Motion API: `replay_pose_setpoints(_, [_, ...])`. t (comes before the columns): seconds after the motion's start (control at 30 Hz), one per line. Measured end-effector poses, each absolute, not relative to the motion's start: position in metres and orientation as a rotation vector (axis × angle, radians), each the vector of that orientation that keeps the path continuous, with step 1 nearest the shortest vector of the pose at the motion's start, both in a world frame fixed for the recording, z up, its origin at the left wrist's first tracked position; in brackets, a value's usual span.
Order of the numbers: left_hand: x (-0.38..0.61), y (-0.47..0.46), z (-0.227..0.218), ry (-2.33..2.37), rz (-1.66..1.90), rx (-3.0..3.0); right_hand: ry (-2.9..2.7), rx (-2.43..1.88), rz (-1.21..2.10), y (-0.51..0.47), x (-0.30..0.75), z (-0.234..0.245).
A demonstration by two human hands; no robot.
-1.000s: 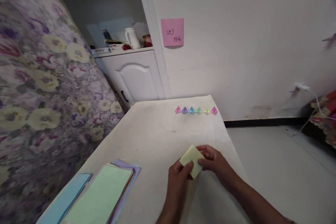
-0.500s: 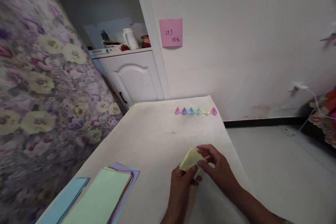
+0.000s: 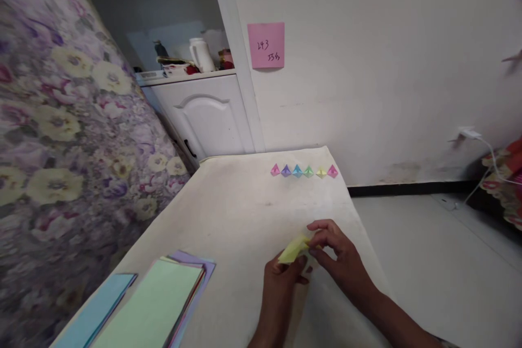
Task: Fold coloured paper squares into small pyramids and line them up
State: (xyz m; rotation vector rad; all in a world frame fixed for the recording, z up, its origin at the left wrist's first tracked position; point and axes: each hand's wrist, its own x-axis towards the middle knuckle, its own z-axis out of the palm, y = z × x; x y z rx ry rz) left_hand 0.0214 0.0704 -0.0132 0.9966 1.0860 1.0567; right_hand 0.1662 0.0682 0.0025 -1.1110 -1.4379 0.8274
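A small folded yellow paper (image 3: 294,249) is held between both my hands just above the white table (image 3: 240,201). My left hand (image 3: 281,288) pinches its near left corner with thumb and fingers closed. My right hand (image 3: 338,253) grips its right side, fingers curled over the top. The paper now lies almost flat, edge-on to me. At the table's far end, a row of several small folded paper shapes (image 3: 304,171) in pink, purple, blue, green and yellow is lined up.
A stack of coloured paper sheets (image 3: 150,307) lies at the near left of the table. A flowered fabric surface (image 3: 61,136) rises at the left. A pink note (image 3: 266,45) hangs on the wall; a white cabinet (image 3: 204,114) stands behind.
The yellow paper has been tilted from facing me to nearly flat, and my hands have closed in on it. The view shifted slightly.
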Motion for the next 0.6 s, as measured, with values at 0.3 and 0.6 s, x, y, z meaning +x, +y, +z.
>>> replay_pose_setpoints(0.3, [0.0225,0.0689,-0.0122,1.069,1.041,0.9,-1.452,-1.121,0.823,0.0684,0.1665,0.0044])
replay_pose_setpoints(0.6, [0.0188,0.0693,-0.0128,1.106,1.073,1.002,-1.515,-1.11,0.652,0.0666,0.1679,0.0045])
